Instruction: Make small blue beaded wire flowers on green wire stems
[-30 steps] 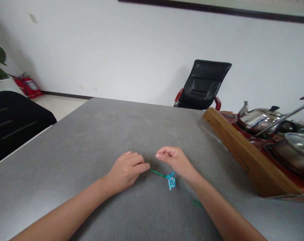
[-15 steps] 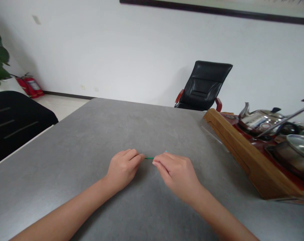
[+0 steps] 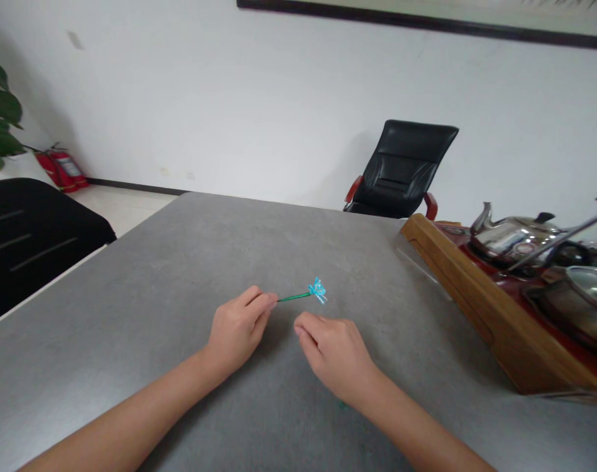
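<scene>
Pinching the green stem (image 3: 294,297), L hand (image 3: 237,328) held the blue beaded flower (image 3: 318,290) L of the wood-sided tea tray (image 3: 475,308). R hand (image 3: 338,351), also L of tray, was curled closed; couldn't tell if holding anything. Done, apparently: flower on stem, visible length green. Remaining: unclear, tail end hidden.

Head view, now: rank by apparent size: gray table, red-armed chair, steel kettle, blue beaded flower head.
1. Gray table
2. Red-armed chair
3. Steel kettle
4. Blue beaded flower head, on the green stem in the left hand
</scene>
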### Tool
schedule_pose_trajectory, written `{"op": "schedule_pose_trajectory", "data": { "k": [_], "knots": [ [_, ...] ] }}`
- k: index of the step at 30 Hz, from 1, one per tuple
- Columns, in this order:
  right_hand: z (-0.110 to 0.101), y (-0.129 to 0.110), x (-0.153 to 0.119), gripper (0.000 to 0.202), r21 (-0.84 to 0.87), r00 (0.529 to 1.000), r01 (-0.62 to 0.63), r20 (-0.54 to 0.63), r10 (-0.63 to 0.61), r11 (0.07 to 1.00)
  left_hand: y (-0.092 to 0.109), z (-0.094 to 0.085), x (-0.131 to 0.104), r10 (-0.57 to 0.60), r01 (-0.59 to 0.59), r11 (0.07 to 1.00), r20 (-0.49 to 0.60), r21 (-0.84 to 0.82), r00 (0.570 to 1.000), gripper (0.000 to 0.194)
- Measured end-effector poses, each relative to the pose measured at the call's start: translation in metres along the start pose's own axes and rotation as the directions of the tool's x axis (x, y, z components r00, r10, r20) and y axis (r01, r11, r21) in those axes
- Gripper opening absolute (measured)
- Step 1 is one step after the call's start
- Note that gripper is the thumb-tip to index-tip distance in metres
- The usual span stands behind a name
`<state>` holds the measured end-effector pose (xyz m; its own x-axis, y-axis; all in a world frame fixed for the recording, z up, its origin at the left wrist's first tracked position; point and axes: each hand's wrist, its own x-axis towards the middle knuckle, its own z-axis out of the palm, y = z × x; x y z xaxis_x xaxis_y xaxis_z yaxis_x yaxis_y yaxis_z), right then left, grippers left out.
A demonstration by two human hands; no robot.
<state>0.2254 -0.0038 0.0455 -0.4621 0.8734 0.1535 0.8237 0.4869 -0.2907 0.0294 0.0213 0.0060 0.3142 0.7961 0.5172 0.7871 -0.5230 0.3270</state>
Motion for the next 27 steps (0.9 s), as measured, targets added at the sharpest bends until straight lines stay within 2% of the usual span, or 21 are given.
{"op": "schedule_pose_trajectory", "data": {
  "k": [4, 7, 10, 14, 18, 22, 27],
  "knots": [
    [0.010, 0.008, 0.004, 0.016, 0.200, 0.998, -0.052, -0.009, 0.055, 0.978, 0.001, -0.001, 0.002, -0.039, 0.039, 0.996, 0.009, -0.084, 0.999, 0.021],
    [0.019, 0.016, 0.008, 0.016, 0.361, 0.994, -0.105, 0.012, 0.108, 0.927, 0.000, -0.001, 0.003, -0.039, 0.040, 0.989, 0.011, -0.140, 0.999, 0.021],
    [0.027, 0.024, 0.012, 0.017, 0.517, 0.990, -0.140, 0.049, 0.134, 0.845, -0.001, -0.001, 0.003, 0.000, 0.002, 0.981, 0.010, -0.194, 1.000, 0.023],
    [0.032, 0.033, 0.014, 0.017, 0.693, 0.984, -0.159, 0.055, 0.169, 0.703, -0.001, -0.003, 0.003, 0.112, -0.108, 0.963, 0.002, -0.248, 0.994, 0.023],
    [0.033, 0.042, 0.018, 0.018, 0.786, 0.994, -0.103, 0.057, 0.094, 0.610, -0.001, -0.003, 0.004, 0.227, -0.217, 0.940, 0.010, -0.263, 0.974, 0.021],
    [0.037, 0.050, 0.023, 0.028, 0.845, 0.975, -0.217, 0.161, 0.155, 0.488, -0.001, -0.004, 0.005, 0.303, -0.284, 0.925, 0.038, -0.252, 0.952, 0.022],
    [0.028, 0.055, 0.026, 0.032, 0.856, 0.969, -0.229, 0.153, 0.195, 0.463, 0.001, -0.006, 0.005, 0.359, -0.344, 0.917, 0.041, -0.203, 0.933, 0.023]
  ]
}}
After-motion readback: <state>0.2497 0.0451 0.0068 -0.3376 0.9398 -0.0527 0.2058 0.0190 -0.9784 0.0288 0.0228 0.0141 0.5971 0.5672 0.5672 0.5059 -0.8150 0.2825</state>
